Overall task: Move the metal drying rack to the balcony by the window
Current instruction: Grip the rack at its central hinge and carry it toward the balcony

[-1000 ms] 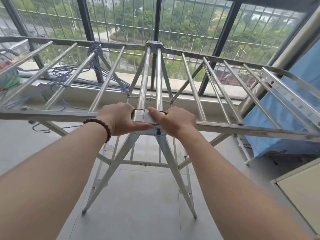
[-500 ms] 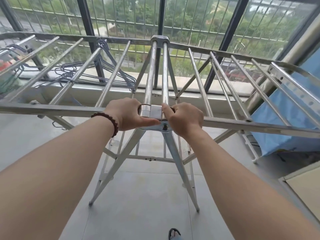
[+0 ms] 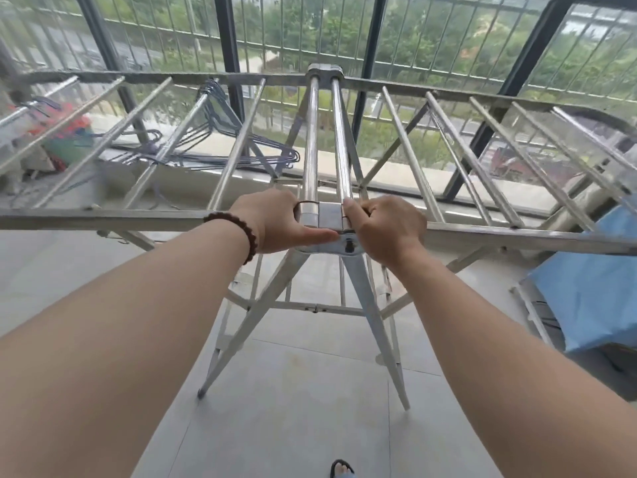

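No readable brand, label or writing anywhere on the gear. Metal drying rack [image 3: 324, 139] stands spread open on the grey tiled floor [image 3: 293, 408], wings out flat, far rail close to the barred window [image 3: 431, 46], near rail right in front of the person. Left hand [image 3: 275, 220] curled around the near end of the left centre tube, thumb laid flat along the hinge plate [image 3: 344, 244] under it; fingers closed on the rack. Right hand [image 3: 387, 229] wrapped tight on the near end of the right centre tube, thumb on top of the bracket, fingers folded under, also gripping the rack. Hands sit just beside each other, bracket between them. Dark bead bracelet [image 3: 243, 232] on the left wrist. Wire hangers [image 3: 220, 132] piled on the sill behind the left wing; blue cloth [image 3: 593, 284] low at right, near the right wing tip. Sandalled foot [image 3: 341, 469] at bottom edge. Versus half a second back: same grip, rack's far rail sits nearer the window bars, hangers and the coloured bundle [image 3: 65, 132] at left show more, foot further into view.
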`<act>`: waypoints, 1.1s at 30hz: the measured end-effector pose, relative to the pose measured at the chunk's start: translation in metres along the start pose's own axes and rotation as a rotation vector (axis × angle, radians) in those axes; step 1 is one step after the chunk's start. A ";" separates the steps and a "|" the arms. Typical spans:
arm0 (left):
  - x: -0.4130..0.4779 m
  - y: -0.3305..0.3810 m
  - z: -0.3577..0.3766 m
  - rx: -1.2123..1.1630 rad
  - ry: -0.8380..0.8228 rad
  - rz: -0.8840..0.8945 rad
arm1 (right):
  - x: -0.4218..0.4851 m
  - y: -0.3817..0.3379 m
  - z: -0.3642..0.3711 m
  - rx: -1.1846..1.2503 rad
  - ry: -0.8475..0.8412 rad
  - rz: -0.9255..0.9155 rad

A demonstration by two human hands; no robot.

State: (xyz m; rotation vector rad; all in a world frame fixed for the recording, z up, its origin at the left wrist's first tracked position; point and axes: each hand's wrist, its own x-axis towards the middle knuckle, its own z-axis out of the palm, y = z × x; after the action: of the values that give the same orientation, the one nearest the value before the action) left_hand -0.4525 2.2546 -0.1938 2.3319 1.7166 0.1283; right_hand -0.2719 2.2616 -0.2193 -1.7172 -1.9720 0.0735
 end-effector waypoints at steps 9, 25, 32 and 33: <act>-0.005 -0.022 0.008 0.042 0.063 -0.120 | 0.017 -0.009 0.028 0.051 -0.027 -0.120; 0.072 -0.073 -0.006 0.047 0.150 -0.296 | 0.123 -0.014 0.072 0.121 -0.079 -0.254; 0.090 -0.106 -0.016 0.026 0.171 -0.445 | 0.175 -0.038 0.101 0.196 -0.118 -0.390; 0.090 -0.110 -0.017 0.026 0.181 -0.467 | 0.181 -0.043 0.105 0.211 -0.128 -0.412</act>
State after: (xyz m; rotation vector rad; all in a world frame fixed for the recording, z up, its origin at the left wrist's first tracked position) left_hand -0.5310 2.3735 -0.2111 1.9182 2.3098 0.2377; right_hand -0.3651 2.4538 -0.2321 -1.1768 -2.2815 0.2404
